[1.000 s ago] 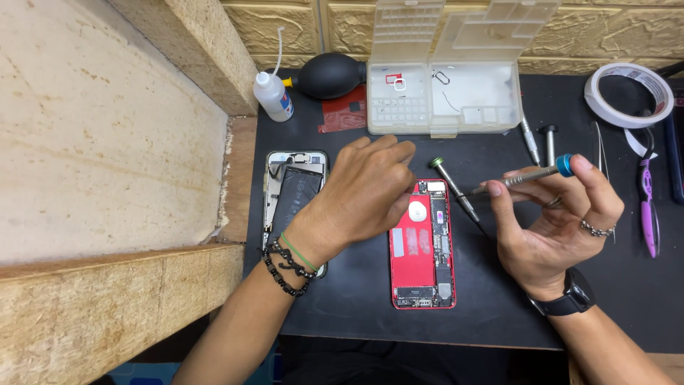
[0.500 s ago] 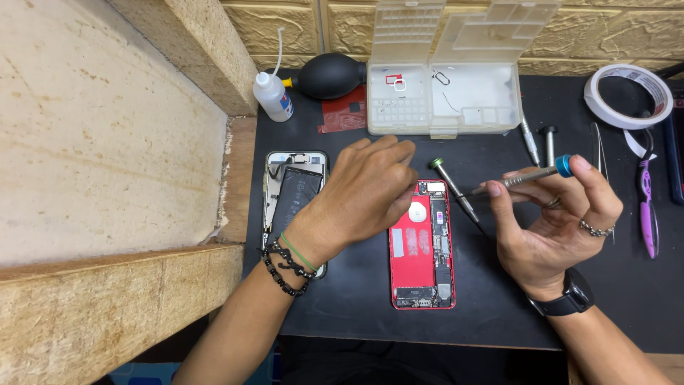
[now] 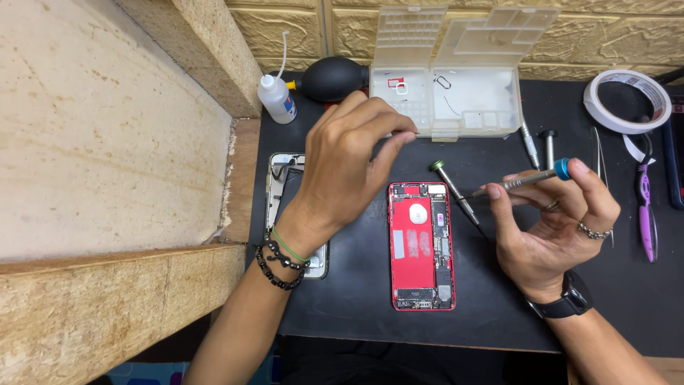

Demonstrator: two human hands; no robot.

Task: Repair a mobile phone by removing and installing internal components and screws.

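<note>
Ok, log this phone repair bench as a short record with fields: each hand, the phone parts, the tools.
left hand: left hand raised above the mat, fingertips pinched together; whether they hold anything is too small to tell
right hand: right hand holding a blue-capped screwdriver
phone: opened red phone body flat on the black mat
other part: screen frame partly under the left wrist
loose tool: green-capped screwdriver lying right of the phone
behind: clear parts box, lid open
</note>
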